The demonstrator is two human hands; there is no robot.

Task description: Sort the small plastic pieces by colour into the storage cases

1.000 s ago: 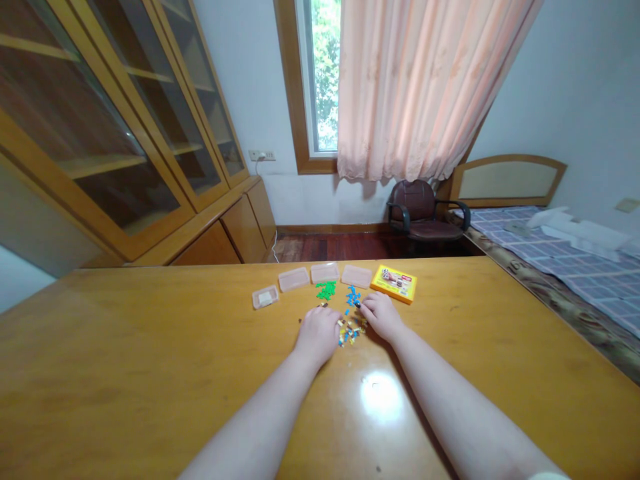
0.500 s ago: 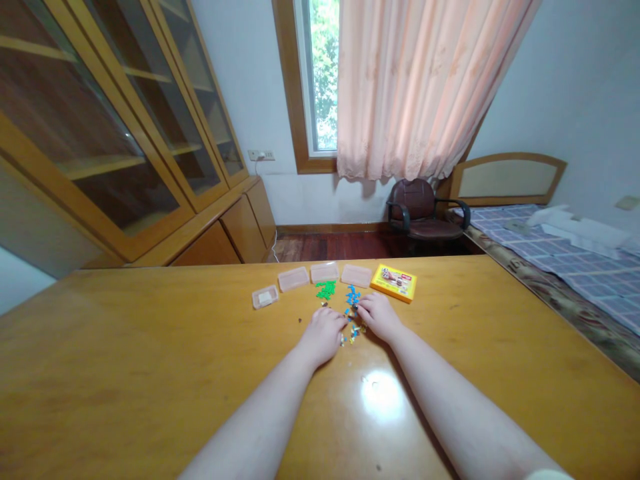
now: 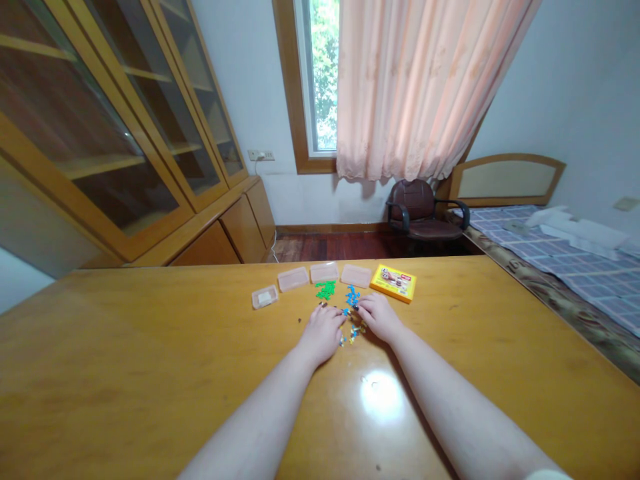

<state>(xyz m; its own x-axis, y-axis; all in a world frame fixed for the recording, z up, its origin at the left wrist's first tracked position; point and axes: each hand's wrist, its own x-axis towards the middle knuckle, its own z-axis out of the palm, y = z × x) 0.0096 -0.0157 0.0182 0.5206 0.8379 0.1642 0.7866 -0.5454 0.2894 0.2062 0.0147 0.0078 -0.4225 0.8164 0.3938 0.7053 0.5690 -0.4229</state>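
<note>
The small mixed-colour plastic pieces [image 3: 352, 332] are flanked on the glossy wooden table [image 3: 150, 347] by left hand [image 3: 323, 331] and right hand [image 3: 379, 315], fingers curled; any pinch cannot be told. The green pile [image 3: 326, 290] could be muddled by a sweep.

L hand [image 3: 323, 329] & R hand [image 3: 379, 315] palms down, close together, fingers curled, both forearms stretched fwd

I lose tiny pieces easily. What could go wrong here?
The green pile and blue pile lie loose and close together just beyond the left hand and right hand; a careless sweep could mix them. The mixed pieces between the hands could skid across the glossy table.
</note>
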